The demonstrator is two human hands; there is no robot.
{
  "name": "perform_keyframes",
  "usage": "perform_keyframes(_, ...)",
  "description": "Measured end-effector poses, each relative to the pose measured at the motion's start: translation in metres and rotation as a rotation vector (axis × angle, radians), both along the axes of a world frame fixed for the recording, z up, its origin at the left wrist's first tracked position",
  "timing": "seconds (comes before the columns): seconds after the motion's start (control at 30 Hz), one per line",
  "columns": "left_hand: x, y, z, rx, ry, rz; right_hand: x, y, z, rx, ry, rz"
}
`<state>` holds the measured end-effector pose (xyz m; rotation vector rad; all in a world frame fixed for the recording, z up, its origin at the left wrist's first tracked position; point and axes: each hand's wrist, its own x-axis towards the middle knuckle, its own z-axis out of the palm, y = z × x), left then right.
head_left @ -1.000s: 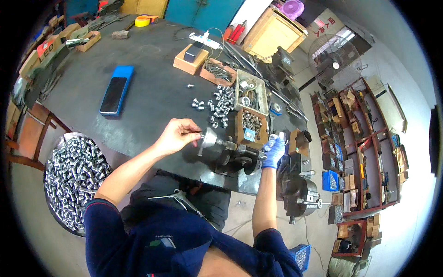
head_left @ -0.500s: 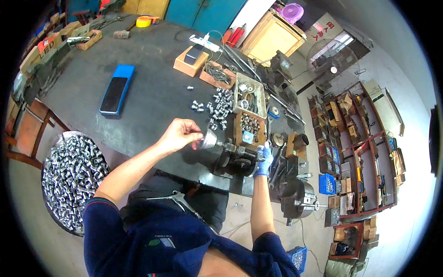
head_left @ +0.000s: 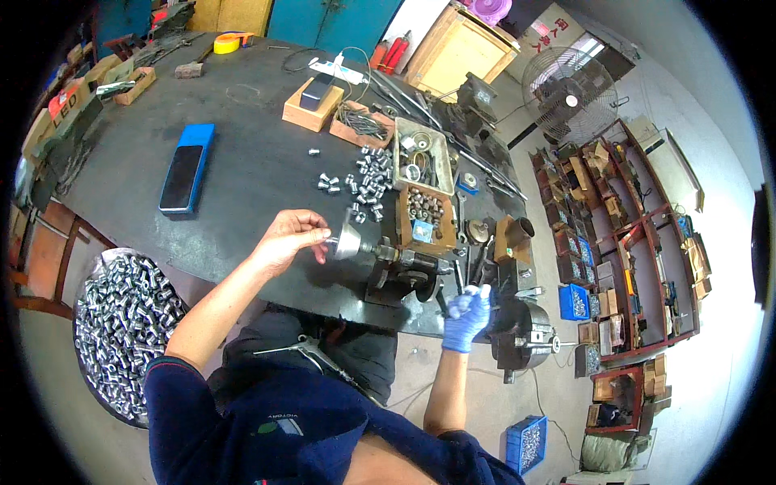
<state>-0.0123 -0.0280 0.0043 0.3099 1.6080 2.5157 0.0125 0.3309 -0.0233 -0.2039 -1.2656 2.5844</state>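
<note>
My bare left hand (head_left: 293, 240) is closed, thumb and fingers pinching a small metal fitting (head_left: 331, 242) at the wide face of a silver cone-shaped holder (head_left: 347, 242). That holder sits on the left end of a small bench-mounted spindle device (head_left: 404, 273) with a dark handwheel. On my right hand (head_left: 466, 317) is a blue glove; it is off to the right of the device, near the bench's front edge, with curled fingers. What they hold, if anything, is hidden. A pile of silver fittings (head_left: 372, 179) lies on the bench beyond the holder.
Behind the device stand a wooden box of fittings (head_left: 432, 234) and a pale tray (head_left: 443, 166). A blue oblong case (head_left: 187, 170) lies on the bench's left. A large fitting-filled container (head_left: 129, 335) stands at lower left, and a dark round machine (head_left: 524, 335) at right.
My right hand has come away from the spindle device's right end, moving toward me and slightly right. My left hand stays at the cone-shaped holder. The whole view has shifted a little.
</note>
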Motion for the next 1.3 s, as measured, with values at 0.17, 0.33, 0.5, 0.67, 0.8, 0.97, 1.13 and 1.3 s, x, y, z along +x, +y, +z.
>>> perform_keyframes(0.17, 0.0, 0.0, 0.002, 0.005, 0.011, 0.006, -0.051, -0.002, -0.052, 0.078, -0.226, -0.102)
perform_keyframes(0.33, 0.017, -0.03, 0.004, -0.123, -0.009, 0.131, -0.131, 0.002, -0.032, 0.403, -0.12, -0.121)
perform_keyframes(0.5, 0.078, -0.114, -0.004, -0.393, -0.016, 0.513, -0.086, -0.011, 0.034, 0.068, 0.111, -0.125)
perform_keyframes(0.67, 0.174, -0.213, -0.022, -0.889, -0.266, 0.765, -0.013, -0.008, 0.033, -0.034, 0.249, -0.058)
perform_keyframes(0.8, 0.217, -0.238, -0.035, -1.965, -0.105, 0.893, 0.004, -0.004, -0.013, 0.003, 0.031, -0.068)
perform_keyframes(0.97, 0.117, -0.167, -0.007, -1.478, 0.061, 0.833, -0.038, -0.009, -0.053, -0.022, -0.158, -0.077)
perform_keyframes(1.13, -0.017, -0.072, -0.013, -1.366, 0.303, 0.387, -0.057, 0.011, -0.068, -0.087, 0.064, 0.171)
perform_keyframes(1.3, -0.123, -0.037, -0.057, -1.417, 0.259, 0.284, -0.044, -0.011, -0.053, -0.02, -0.166, -0.056)
